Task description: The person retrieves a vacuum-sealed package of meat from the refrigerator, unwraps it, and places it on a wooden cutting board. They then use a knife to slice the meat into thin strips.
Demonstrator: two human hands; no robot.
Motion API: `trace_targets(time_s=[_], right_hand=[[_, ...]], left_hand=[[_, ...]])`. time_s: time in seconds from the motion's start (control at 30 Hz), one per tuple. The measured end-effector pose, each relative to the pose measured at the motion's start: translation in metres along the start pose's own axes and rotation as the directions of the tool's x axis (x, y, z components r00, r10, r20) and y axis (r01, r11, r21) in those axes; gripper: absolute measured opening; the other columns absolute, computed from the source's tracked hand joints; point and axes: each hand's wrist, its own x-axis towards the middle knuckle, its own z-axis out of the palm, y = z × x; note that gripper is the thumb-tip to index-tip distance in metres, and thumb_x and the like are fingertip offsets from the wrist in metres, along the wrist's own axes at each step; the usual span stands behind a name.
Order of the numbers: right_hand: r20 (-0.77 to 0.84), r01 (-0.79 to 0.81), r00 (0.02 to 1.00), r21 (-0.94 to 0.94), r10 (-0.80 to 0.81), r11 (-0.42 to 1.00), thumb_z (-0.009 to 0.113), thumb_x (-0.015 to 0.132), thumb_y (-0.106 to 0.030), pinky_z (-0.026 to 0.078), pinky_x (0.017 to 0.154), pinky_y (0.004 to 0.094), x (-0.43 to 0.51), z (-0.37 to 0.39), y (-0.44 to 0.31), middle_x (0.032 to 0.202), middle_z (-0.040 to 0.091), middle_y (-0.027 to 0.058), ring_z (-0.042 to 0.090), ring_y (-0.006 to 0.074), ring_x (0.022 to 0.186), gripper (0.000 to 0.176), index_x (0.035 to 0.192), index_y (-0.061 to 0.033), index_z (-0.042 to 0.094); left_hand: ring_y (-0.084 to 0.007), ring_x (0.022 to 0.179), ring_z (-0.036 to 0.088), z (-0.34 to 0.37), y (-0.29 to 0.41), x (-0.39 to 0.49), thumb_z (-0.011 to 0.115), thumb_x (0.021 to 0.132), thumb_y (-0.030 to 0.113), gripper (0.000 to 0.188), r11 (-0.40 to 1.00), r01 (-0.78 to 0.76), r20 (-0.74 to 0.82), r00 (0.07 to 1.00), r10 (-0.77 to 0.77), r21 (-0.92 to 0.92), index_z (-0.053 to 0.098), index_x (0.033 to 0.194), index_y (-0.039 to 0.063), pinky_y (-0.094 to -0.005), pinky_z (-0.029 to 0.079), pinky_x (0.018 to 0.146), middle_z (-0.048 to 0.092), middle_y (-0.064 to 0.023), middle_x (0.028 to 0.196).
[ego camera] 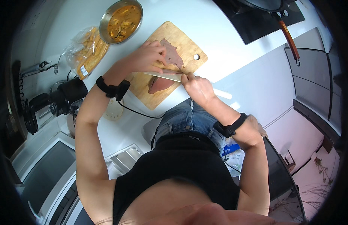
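Note:
A wooden cutting board (191, 46) lies on the white counter. My right hand (198, 86) grips a kitchen knife (167, 76), its blade reaching left across the board. Just above the blade, my left hand (148, 57) rests with bent fingers on the meat at the cut. A flat piece of brownish-pink meat (172, 54) lies beyond the blade, by my left fingertips. On the near side of the blade sits another chunk of pink meat (160, 85). The left fingertips hide part of the meat between them.
A metal bowl of orange-brown stew (124, 24) stands beyond my left wrist, beside a plastic bag of fried dough sticks (91, 53). At upper right, a pan with a wooden handle (288, 38) sits over a black cooktop (247, 26). A pale plate (113, 109) lies under my left forearm.

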Motion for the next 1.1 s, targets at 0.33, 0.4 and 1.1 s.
trace_targets(time_s=[0.33,0.4,1.1], right_hand=[[0.012,0.185,0.983,-0.025,-0.185,0.982,0.062,0.090,-0.013,0.060,0.058,0.0387,0.036,-0.027,0.032,0.080,0.070,0.0145,0.074,0.0283,0.071,0.015,0.087,-0.0011,0.070],[0.190,0.067,0.977,0.172,-0.100,0.983,0.063,0.095,-0.021,0.060,0.065,0.0412,0.053,-0.034,0.045,0.082,0.071,0.0164,0.074,0.0310,0.077,0.023,0.090,-0.0016,0.073],[0.186,-0.207,0.970,0.281,0.159,0.937,0.059,0.099,-0.021,0.060,0.070,0.0461,0.058,0.017,0.004,0.081,0.072,0.0230,0.073,0.0385,0.078,0.025,0.089,0.0001,0.069]], left_hand=[[-0.0237,0.107,0.057,0.001,-0.010,-0.001,0.076,0.085,0.022,0.021,0.999,0.052,-0.018,0.998,-0.052,0.014,0.076,0.102,0.009,-0.0380,0.042,0.100,0.064,-0.0054,0.108],[-0.0247,0.106,0.059,-0.003,-0.017,-0.001,0.074,0.088,0.019,0.020,0.985,0.137,-0.199,0.967,-0.156,-0.107,0.074,0.106,0.009,-0.0377,0.045,0.096,0.063,-0.0064,0.111],[-0.0367,0.117,0.056,0.150,0.069,-0.018,0.091,0.070,0.032,0.075,0.773,0.602,-0.736,0.428,-0.525,-0.202,0.060,0.134,0.011,-0.0473,0.052,0.094,0.056,-0.0119,0.125]])
